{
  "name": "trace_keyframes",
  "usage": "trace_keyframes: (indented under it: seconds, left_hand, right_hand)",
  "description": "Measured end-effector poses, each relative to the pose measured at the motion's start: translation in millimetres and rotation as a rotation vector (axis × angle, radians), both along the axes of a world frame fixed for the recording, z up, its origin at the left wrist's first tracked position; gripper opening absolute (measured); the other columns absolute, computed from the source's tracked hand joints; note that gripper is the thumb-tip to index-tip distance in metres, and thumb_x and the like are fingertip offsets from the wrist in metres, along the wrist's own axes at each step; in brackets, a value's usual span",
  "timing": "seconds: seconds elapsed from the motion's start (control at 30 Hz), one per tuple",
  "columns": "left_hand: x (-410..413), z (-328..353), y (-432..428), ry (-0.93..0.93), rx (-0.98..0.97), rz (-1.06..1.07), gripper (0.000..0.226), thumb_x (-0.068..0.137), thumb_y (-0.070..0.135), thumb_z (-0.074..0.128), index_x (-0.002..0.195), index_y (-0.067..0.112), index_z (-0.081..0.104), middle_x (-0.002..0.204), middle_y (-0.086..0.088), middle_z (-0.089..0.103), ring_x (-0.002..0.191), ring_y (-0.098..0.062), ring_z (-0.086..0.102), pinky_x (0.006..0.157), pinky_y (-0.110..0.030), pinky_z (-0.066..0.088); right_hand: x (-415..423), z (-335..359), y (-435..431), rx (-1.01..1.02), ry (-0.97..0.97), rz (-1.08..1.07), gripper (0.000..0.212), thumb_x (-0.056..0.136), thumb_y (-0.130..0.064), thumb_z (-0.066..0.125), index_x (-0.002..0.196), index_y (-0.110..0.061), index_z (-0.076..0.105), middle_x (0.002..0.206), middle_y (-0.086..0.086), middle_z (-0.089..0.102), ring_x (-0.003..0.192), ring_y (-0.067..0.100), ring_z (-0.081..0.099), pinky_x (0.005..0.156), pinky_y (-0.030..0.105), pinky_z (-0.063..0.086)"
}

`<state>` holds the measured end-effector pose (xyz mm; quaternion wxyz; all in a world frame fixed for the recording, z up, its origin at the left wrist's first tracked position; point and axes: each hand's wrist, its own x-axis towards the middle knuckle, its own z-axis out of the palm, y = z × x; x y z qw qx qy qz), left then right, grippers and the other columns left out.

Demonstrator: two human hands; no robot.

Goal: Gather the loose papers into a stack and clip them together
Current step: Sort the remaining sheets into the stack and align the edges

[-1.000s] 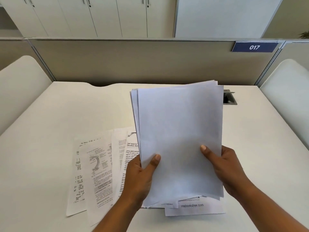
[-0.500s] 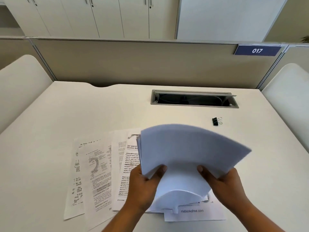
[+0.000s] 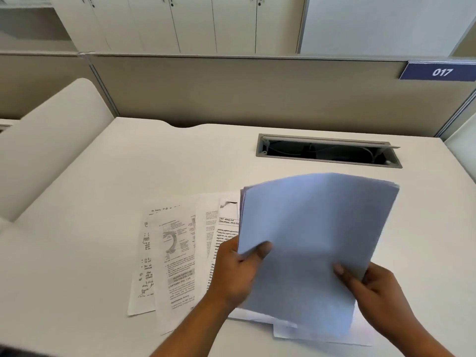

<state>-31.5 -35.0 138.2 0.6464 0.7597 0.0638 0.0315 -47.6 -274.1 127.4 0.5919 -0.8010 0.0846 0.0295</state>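
I hold a stack of blank-backed white papers (image 3: 309, 240) tilted up over the white desk (image 3: 77, 253). My left hand (image 3: 239, 271) grips the stack's left edge, thumb on its front. My right hand (image 3: 373, 287) grips the lower right edge, thumb on top. Several printed loose sheets (image 3: 177, 256) lie fanned flat on the desk to the left of the stack. More sheets (image 3: 283, 328) lie under the stack's lower edge. The binder clip is hidden behind the raised stack.
An open grey cable slot (image 3: 327, 150) is set into the desk behind the papers. A beige partition (image 3: 231, 91) with a blue "017" sign (image 3: 440, 72) closes the far edge. White side panels (image 3: 51, 140) flank the desk.
The stack drooped forward and bent half a second ago, baring a black binder clip on the desk; now it is raised and flatter again, covering the clip. The camera view shifted left.
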Motion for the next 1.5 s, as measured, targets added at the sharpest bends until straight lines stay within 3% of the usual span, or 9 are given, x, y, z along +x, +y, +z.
trace_keyframes:
  seconds: [0.13,0.27,0.4,0.53,0.73,0.97,1.2,1.3,1.5]
  left_hand:
    - [6.6,-6.1,16.6,0.086,-0.057,0.065,0.011,0.089,0.027,0.073,0.100,0.029,0.075,0.102,0.015,0.079,0.097,-0.009,0.074,0.088,-0.030,0.059]
    - [1.9,-22.2,39.5,0.227,-0.087,0.323,0.005,0.095,0.028,0.067,0.097,0.030,0.072,0.106,0.015,0.073,0.103,-0.010,0.068,0.090,-0.032,0.056]
    - [-18.6,-43.6,55.1,0.401,-0.107,0.440,0.018,0.098,0.027,0.062,0.115,0.021,0.065,0.117,0.006,0.067,0.104,-0.011,0.061,0.071,-0.021,0.048]
    - [-34.4,-61.8,67.9,0.498,-0.118,0.529,0.030,0.097,0.024,0.063,0.126,0.017,0.059,0.128,0.001,0.062,0.114,-0.020,0.059,0.097,-0.036,0.050]
    - [-39.3,-68.7,84.1,0.528,-0.101,0.598,0.033,0.097,0.021,0.064,0.129,0.015,0.057,0.129,0.001,0.058,0.113,-0.019,0.056,0.090,-0.031,0.044]
    - [-40.9,-71.8,121.4,0.766,0.130,0.644,0.078,0.081,0.050,0.074,0.147,0.022,0.043,0.151,-0.008,0.037,0.140,-0.032,0.038,0.115,-0.053,0.036]
    - [-48.6,-69.4,128.5,0.786,-0.350,0.649,0.038,0.085,0.036,0.071,0.120,0.022,0.065,0.112,-0.004,0.070,0.092,-0.023,0.067,0.059,-0.026,0.044]
    - [-48.3,-62.0,123.9,0.766,-0.392,0.633,0.003,0.095,0.022,0.063,0.094,0.020,0.065,0.083,-0.002,0.069,0.071,-0.019,0.059,0.057,-0.029,0.037]
    - [-38.2,-71.2,121.3,0.725,-0.337,0.503,0.013,0.099,0.017,0.060,0.108,0.017,0.069,0.099,-0.004,0.076,0.086,-0.024,0.070,0.068,-0.032,0.055]
  right_hand:
    - [3.6,-12.7,-5.5,-0.004,0.035,-0.086,0.021,0.087,-0.013,0.070,0.066,-0.011,0.074,0.062,0.000,0.075,0.054,0.011,0.061,0.046,0.022,0.049]
    - [2.2,-20.3,-5.3,0.090,0.110,-0.176,0.012,0.090,-0.006,0.066,0.080,-0.009,0.072,0.073,0.012,0.077,0.045,0.002,0.062,0.048,0.028,0.054]
    - [2.3,-33.4,-1.4,0.212,0.237,-0.215,0.006,0.092,-0.009,0.062,0.093,-0.006,0.067,0.054,-0.009,0.072,0.045,0.003,0.066,0.048,0.026,0.052]
    - [10.7,-47.8,17.4,0.310,0.329,-0.161,0.010,0.094,-0.011,0.060,0.097,-0.006,0.069,0.070,0.000,0.078,0.074,0.023,0.071,0.067,0.032,0.055]
    - [18.4,-74.0,33.3,0.338,0.442,-0.131,0.020,0.094,-0.012,0.060,0.109,-0.003,0.068,0.091,0.013,0.079,0.080,0.030,0.074,0.081,0.040,0.054]
    - [24.0,-86.1,29.3,0.308,0.487,-0.140,0.015,0.093,-0.009,0.060,0.106,-0.004,0.066,0.075,0.007,0.078,0.066,0.024,0.072,0.067,0.032,0.056]
    - [23.0,-83.9,32.0,0.284,0.480,-0.125,0.015,0.093,-0.007,0.060,0.107,-0.004,0.064,0.069,0.001,0.076,0.074,0.024,0.069,0.059,0.029,0.056]
    - [22.8,-82.9,33.0,0.281,0.483,-0.116,0.015,0.093,-0.007,0.060,0.107,-0.004,0.065,0.079,0.007,0.074,0.071,0.022,0.068,0.056,0.026,0.055]
    - [22.3,-77.8,35.6,0.257,0.492,-0.109,0.025,0.093,-0.005,0.060,0.116,0.002,0.062,0.089,0.010,0.070,0.080,0.025,0.065,0.070,0.030,0.049]
